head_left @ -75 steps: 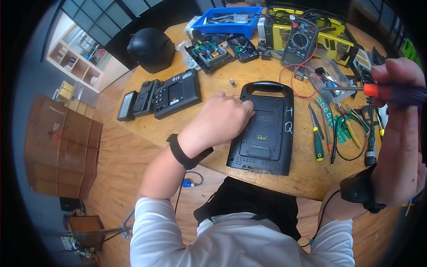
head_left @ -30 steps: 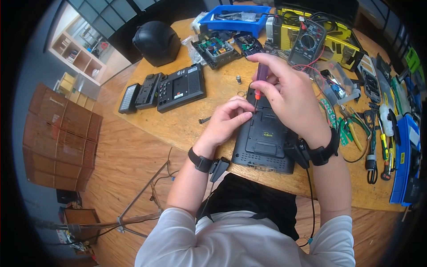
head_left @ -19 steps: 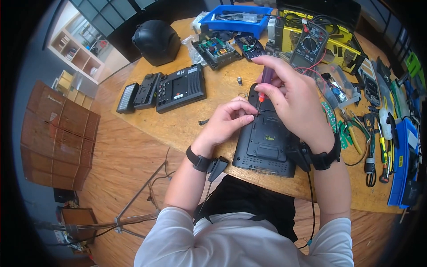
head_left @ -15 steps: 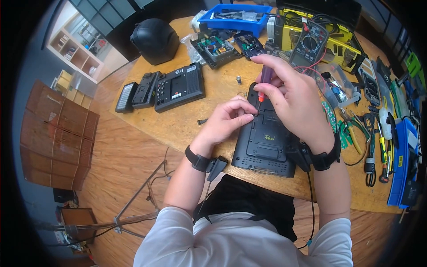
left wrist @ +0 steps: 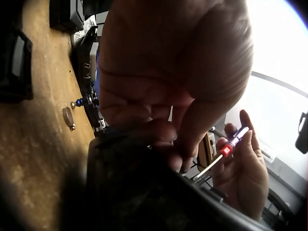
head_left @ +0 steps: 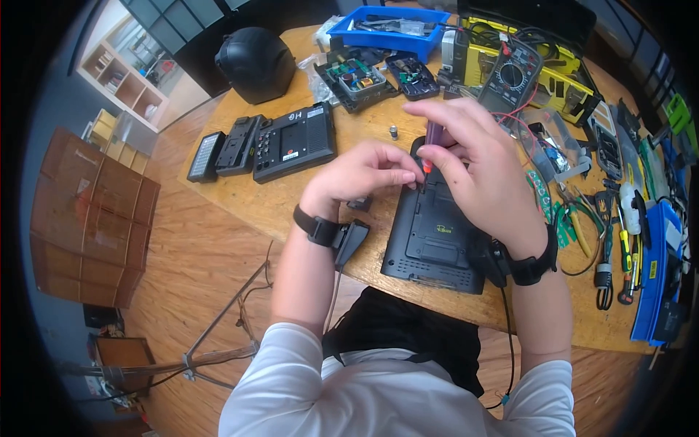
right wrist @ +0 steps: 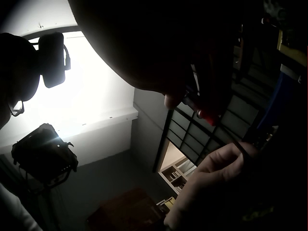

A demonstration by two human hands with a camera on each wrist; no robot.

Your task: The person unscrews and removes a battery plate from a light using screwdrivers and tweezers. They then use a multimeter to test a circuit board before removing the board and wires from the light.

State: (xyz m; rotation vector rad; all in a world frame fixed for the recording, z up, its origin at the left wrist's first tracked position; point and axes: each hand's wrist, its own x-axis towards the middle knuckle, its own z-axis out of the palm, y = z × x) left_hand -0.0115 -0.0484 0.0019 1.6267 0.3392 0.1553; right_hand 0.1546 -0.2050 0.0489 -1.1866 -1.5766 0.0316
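A black flat device (head_left: 437,251) with a yellow script logo lies face down near the table's front edge. My right hand (head_left: 484,164) holds a screwdriver (head_left: 427,167) upright over its upper part; the purple handle is partly covered by the fingers, and the red collar shows below them. In the left wrist view, the shaft of the screwdriver (left wrist: 227,150) points down at the device's edge. My left hand (head_left: 360,175) has thumb and forefinger together beside the lower shaft. In the right wrist view, the left hand (right wrist: 207,180) overlaps the shaft; I cannot tell what its fingertips pinch.
Black device parts (head_left: 295,142) stand at the left. Behind are a black case (head_left: 255,65), opened circuit housings (head_left: 357,80) and a blue tray (head_left: 389,29). A multimeter (head_left: 511,76), pliers (head_left: 579,226) and several screwdrivers lie to the right. A small metal cylinder (head_left: 394,132) stands near the device.
My right hand has brought the screwdriver from the far right onto the device. Just now, my left hand has lifted and turned slightly, its wrist shifting left, while the right hand stays nearly in place.
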